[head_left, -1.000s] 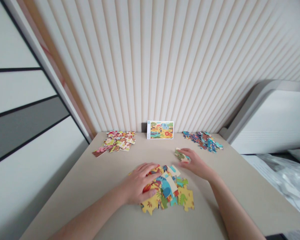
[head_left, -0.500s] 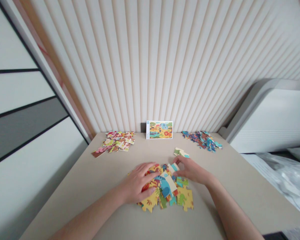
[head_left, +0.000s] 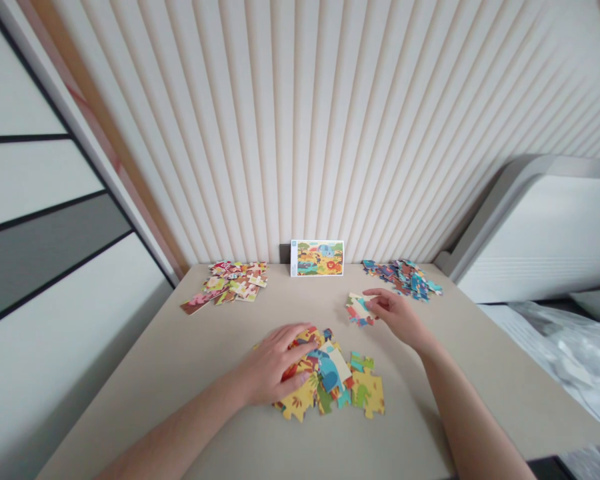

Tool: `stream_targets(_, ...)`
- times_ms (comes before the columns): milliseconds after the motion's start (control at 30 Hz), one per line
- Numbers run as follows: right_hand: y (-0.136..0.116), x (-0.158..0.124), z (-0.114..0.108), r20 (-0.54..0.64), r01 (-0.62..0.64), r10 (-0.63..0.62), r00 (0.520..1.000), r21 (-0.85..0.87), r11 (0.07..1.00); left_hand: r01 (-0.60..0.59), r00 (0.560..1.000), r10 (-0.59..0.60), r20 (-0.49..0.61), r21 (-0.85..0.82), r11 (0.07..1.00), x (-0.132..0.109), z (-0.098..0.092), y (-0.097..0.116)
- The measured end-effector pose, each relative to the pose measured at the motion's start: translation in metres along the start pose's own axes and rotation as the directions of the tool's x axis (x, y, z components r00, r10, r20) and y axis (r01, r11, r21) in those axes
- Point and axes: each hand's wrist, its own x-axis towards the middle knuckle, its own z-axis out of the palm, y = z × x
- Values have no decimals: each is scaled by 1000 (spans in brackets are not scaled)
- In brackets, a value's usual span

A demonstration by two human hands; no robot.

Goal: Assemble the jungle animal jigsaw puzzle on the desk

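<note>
A loose pile of jigsaw puzzle pieces [head_left: 335, 369], mostly yellow with blue, red and green, lies on the near middle of the table. My left hand [head_left: 279, 363] rests over the pile's left side, fingers spread and holding nothing. Beyond the pile, to its right, my right hand [head_left: 397, 320] pinches a puzzle piece [head_left: 359, 315] with cream and red on it. That piece overlaps the small group of pale pieces set apart there, so part of the group is hidden. A yellow and green piece [head_left: 369, 392] lies at the pile's right edge.
A picture card [head_left: 317, 259] with animals stands against the ribbed wall [head_left: 310, 133] at the back. Pink and brown puzzle pieces [head_left: 235, 283] are heaped at the back left, dark blue ones [head_left: 405, 277] at the back right. Clear plastic wrapping [head_left: 570, 347] lies beyond the table's right edge.
My right hand has moved from the pile away toward the separate pale pieces, carrying a puzzle piece. My left hand stays on the pile.
</note>
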Motion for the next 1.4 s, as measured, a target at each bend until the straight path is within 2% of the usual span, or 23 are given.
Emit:
stream_targets(67,4,0,-2,-77,2,-14,997,-155,988,-4,1000,4,-2,-3,1000,0,0,0)
stream_targets(133,4,-1,-3,-159,-22,-38,986,-360,933,-2,1000,2,11,10,1000,0,0,0)
stream_targets(200,-1,-5,-2,-125,-39,-24,992,-479,877,1,1000,-2,27,30,1000,0,0,0)
stream_targets(267,-10,-10,0,56,0,30,998,-458,889,3,999,-4,36,36,999,0,0,-1)
stream_targets(300,-16,-13,1,178,25,56,982,-418,908,2,999,-3,34,32,999,0,1,-1)
stream_targets(333,-21,-16,2,300,43,78,951,-377,925,0,1000,-1,31,28,1000,0,1,-1)
stream_targets(400,-29,-24,5,495,51,133,859,-340,939,-7,1000,7,23,27,1000,0,2,-2)
stream_targets(467,-35,-31,9,586,45,198,786,-373,927,-16,1000,15,24,44,999,0,3,-3)
stream_targets(533,-39,-38,13,593,54,242,768,-437,898,-25,999,24,24,61,998,0,3,-3)
stream_targets(700,-43,-45,26,508,99,238,828,-550,829,-26,999,23,35,74,997,0,1,-1)
stream_targets(867,-44,-39,21,542,39,275,794,-497,867,-20,999,16,46,79,997,1,2,-2)
stream_targets(1000,-39,-31,8,532,-13,234,814,-387,922,-28,999,25,45,72,997,2,2,-2)
stream_targets(1100,-39,-32,2,558,32,196,807,-372,928,-36,999,33,35,65,997,2,1,-2)
stream_targets(1200,-42,-37,5,602,80,229,765,-442,894,-32,999,30,32,64,997,2,1,-2)
stream_targets(1333,-45,-44,17,539,118,268,799,-577,808,-29,999,26,46,76,997,2,2,-3)
stream_targets(1400,-45,-45,20,548,128,269,792,-581,804,-31,998,28,49,79,996,1,3,-3)
